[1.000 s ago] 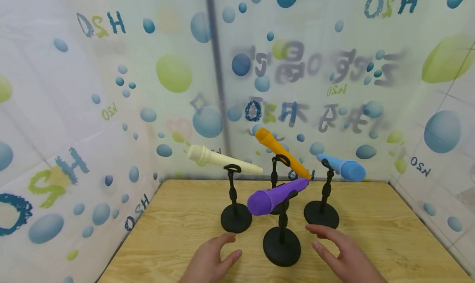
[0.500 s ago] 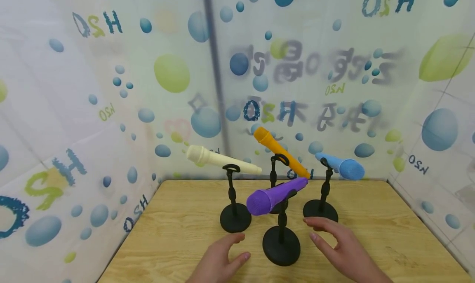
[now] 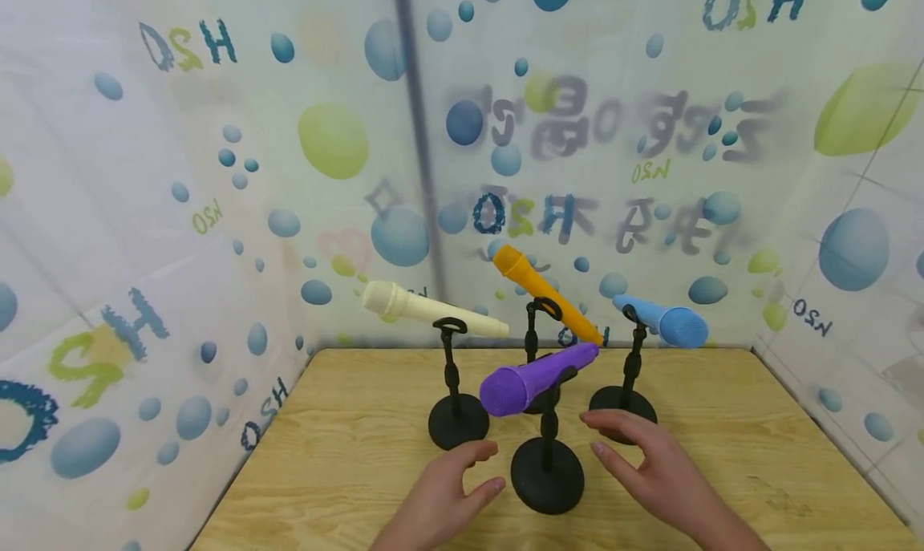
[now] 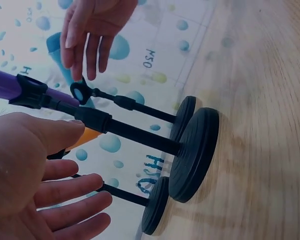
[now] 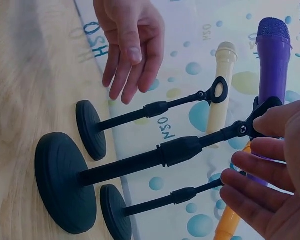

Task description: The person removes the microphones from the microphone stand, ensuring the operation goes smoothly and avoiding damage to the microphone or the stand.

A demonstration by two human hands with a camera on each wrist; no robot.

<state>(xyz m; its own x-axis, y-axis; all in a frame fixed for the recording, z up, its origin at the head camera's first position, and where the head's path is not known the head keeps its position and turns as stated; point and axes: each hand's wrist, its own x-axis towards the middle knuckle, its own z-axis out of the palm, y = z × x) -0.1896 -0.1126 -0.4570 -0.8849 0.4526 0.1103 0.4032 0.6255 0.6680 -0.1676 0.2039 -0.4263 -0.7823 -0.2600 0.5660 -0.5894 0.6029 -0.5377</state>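
A purple microphone rests tilted in the clip of a black desk stand, nearest to both hands. My left hand is held left of that stand's base, thumb and fingers apart. On the right, my right hand hovers with its fingers relaxed and loosely bent. Neither hand holds anything. In the left wrist view, the left thumb overlaps the purple microphone's stand pole. The right fingers lie close beside the purple microphone in the right wrist view.
Behind stand a cream microphone, an orange microphone and a blue microphone, each on its own black stand. They share a wooden table. A patterned curtain encloses the back and sides.
Both hands have moved inward toward the purple microphone's stand, the left one rightward and the right one slightly leftward and up. The microphones and stands have stayed put.
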